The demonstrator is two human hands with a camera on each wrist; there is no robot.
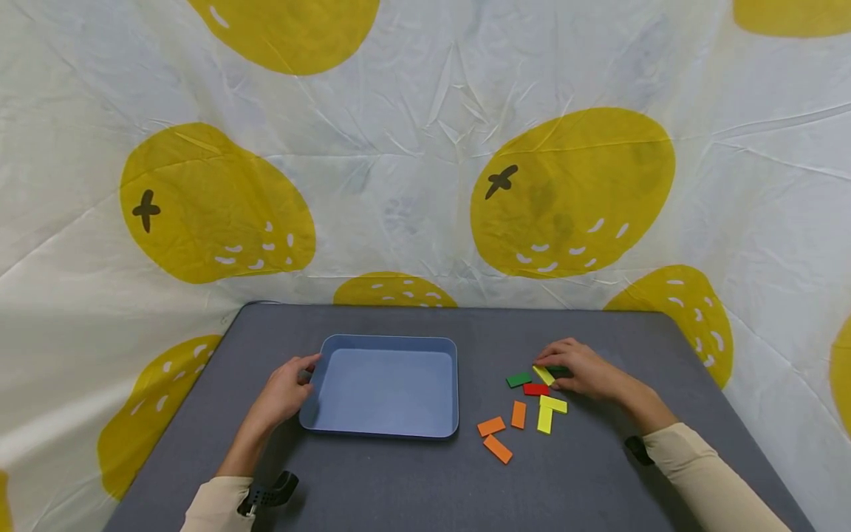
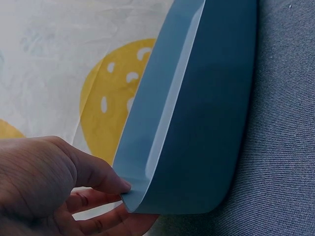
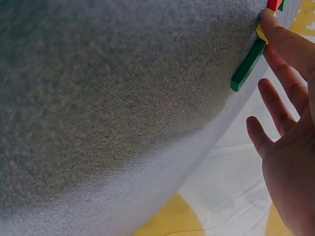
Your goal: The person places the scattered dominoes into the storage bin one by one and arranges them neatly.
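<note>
My left hand (image 1: 284, 389) grips the left wall of a shallow blue tray (image 1: 379, 434). In the left wrist view, the thumb (image 2: 110, 181) lies on the inner side of the rim, the other fingers outside it. Over on the right, my right hand (image 1: 585, 369) pinches a yellow block (image 1: 543, 374) between thumb and forefinger, low at the table. A green block (image 3: 247, 65) lies right beside it, partly hidden by the fingers in the head view. A red block (image 1: 535, 389) and another green block (image 1: 518, 380) lie just left of this hand.
Nearer the front lie two touching yellow blocks (image 1: 545, 420) and three orange blocks (image 1: 491, 426), all flat on the dark grey table (image 1: 399, 488). A white curtain (image 1: 399, 207) with yellow fruit prints hangs behind the table's far edge.
</note>
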